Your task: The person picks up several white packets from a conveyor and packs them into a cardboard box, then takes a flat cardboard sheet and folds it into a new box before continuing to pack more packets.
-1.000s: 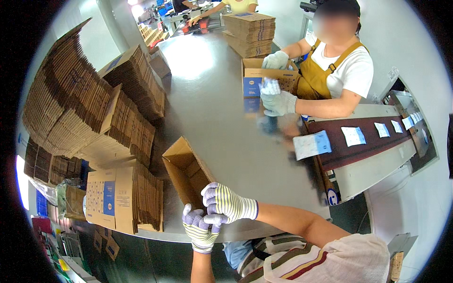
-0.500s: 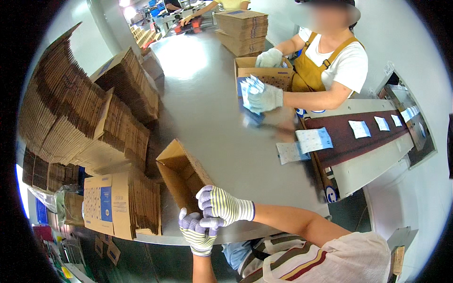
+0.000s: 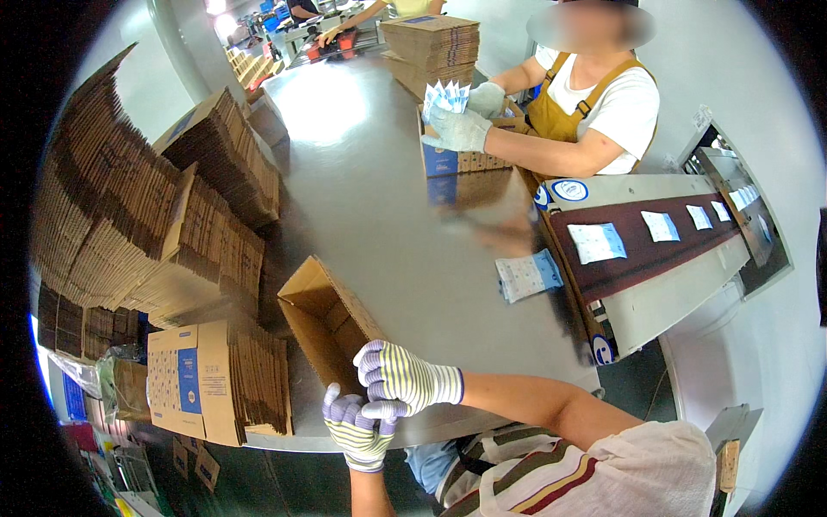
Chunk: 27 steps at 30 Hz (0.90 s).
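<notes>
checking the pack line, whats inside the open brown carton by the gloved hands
The open carton shows only bare brown walls. Its near end is hidden behind the right hand and left hand.

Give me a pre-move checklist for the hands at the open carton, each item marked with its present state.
1. Open cardboard carton lies on the steel table, mouth clear: ok.
2. Left hand and right hand, both gloved, at the carton's near end: ok.
3. Firm grip on a flap: cannot tell, fingers overlap.
4. Table space right of the carton free: ok.
5. Flat carton stacks crowd the carton's left side: not ok.
6. Co-worker's hands well away: ok.
</notes>
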Available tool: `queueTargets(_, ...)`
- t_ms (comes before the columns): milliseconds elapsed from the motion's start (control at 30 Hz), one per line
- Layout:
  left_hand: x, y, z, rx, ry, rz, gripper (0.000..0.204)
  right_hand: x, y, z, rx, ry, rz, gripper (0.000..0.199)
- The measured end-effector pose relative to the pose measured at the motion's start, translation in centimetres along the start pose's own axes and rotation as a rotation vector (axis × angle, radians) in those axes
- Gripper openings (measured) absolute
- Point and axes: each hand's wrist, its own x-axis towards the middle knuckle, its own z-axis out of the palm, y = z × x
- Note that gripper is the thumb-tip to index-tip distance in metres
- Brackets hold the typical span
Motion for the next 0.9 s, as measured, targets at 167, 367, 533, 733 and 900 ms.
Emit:
queueTargets(167, 0.1, -0.3, -0.3, 0.016, -0.059, 0.062, 0.025, -0.1, -0.1, -0.4, -0.03, -0.04, 0.017, 0.031)
queueTargets(367, 0.7, 0.2, -0.3, 0.027, -0.053, 0.083, 0.025, -0.7, -0.1, -0.4, -0.023, -0.006, 0.011, 0.027)
queueTargets(533, 0.3, 0.0, -0.2, 0.0, -0.068, 0.06, 0.026, -0.7, -0.1, -0.4, -0.066, -0.024, 0.016, 0.028)
queueTargets(733, 0.8, 0.4, -0.1, 0.015, -0.077, 0.072, 0.027, -0.9, 0.1, -0.5, -0.057, -0.044, 0.009, 0.028)
queueTargets(900, 1.4, 0.6, 0.0, 0.008, -0.062, 0.097, 0.03, -0.4, -1.0, -2.6, -0.035, -0.123, 0.055, 0.021)
